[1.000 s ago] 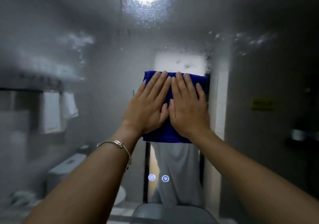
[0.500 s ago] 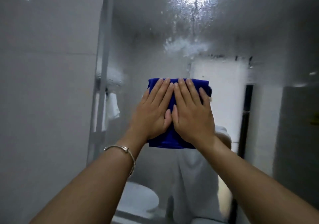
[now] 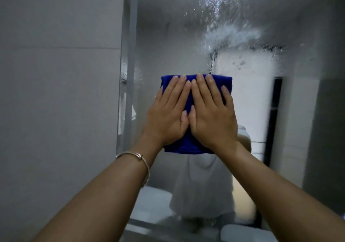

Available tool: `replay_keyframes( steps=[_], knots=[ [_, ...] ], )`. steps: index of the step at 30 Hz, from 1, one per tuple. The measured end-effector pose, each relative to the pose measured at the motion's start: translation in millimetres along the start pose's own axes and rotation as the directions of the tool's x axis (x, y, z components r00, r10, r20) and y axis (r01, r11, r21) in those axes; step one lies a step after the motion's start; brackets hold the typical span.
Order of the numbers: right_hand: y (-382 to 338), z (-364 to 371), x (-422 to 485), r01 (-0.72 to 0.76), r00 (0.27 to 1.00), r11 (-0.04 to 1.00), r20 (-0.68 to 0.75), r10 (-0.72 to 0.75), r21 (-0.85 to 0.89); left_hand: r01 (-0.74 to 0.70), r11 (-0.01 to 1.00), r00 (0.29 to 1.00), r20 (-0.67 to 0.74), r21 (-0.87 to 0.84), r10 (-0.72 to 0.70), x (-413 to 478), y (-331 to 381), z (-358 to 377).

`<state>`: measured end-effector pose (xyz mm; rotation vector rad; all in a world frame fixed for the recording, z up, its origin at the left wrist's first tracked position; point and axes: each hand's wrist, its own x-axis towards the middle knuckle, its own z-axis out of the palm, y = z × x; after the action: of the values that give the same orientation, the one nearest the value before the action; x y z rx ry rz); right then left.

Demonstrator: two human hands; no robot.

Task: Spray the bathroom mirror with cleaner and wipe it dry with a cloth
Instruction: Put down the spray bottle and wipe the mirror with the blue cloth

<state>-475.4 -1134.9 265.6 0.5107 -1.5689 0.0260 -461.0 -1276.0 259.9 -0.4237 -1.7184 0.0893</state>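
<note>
As the wipe carries leftward across the mirror (image 3: 168, 36), its left edge and the tiled wall (image 3: 56, 92) come into view at nine o'clock.

Against a second ago, the pass has travelled from mid-glass to near the pale edge strip (image 3: 128, 55), so one row looks nearly done while much remains: beaded droplets and a white foamy smear (image 3: 231, 34) cling at twelve to one o'clock. The mirror is hard, slick and flat; the wall is smooth grey tile with thin joints. At centre sits the blue cloth (image 3: 186, 148), folded into a thick, plush square, flat on the glass. The left hand (image 3: 166, 118) and right hand (image 3: 212, 118) lie side by side on it, fingers straight and together, pressing rather than gripping. A thin metal bangle (image 3: 138, 156) circles the left wrist at seven o'clock.
</note>
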Motion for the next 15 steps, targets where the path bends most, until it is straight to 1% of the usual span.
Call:
replay_keyframes(
  steps=[6, 10, 15],
  knots=[
    [3.7, 0.8, -0.9, 0.036, 0.999, 0.999, -0.006, -0.036, 0.028, 0.010, 1.000, 0.999, 0.047, 0.018, -0.011, -0.7, -1.0, 0.4],
    [3.1, 1.7, -0.5, 0.034, 0.999, 0.999, -0.015, -0.034, 0.024, 0.005, 1.000, 0.999, 0.052, 0.007, -0.006, -0.9, -1.6, -1.0],
    [0.9, 1.4, 0.3, 0.038, 0.999, 0.999, 0.003, -0.038, -0.013, -0.031, 0.999, 0.999, 0.039, -0.031, 0.033, 0.7, -5.7, -2.8]
  ],
)
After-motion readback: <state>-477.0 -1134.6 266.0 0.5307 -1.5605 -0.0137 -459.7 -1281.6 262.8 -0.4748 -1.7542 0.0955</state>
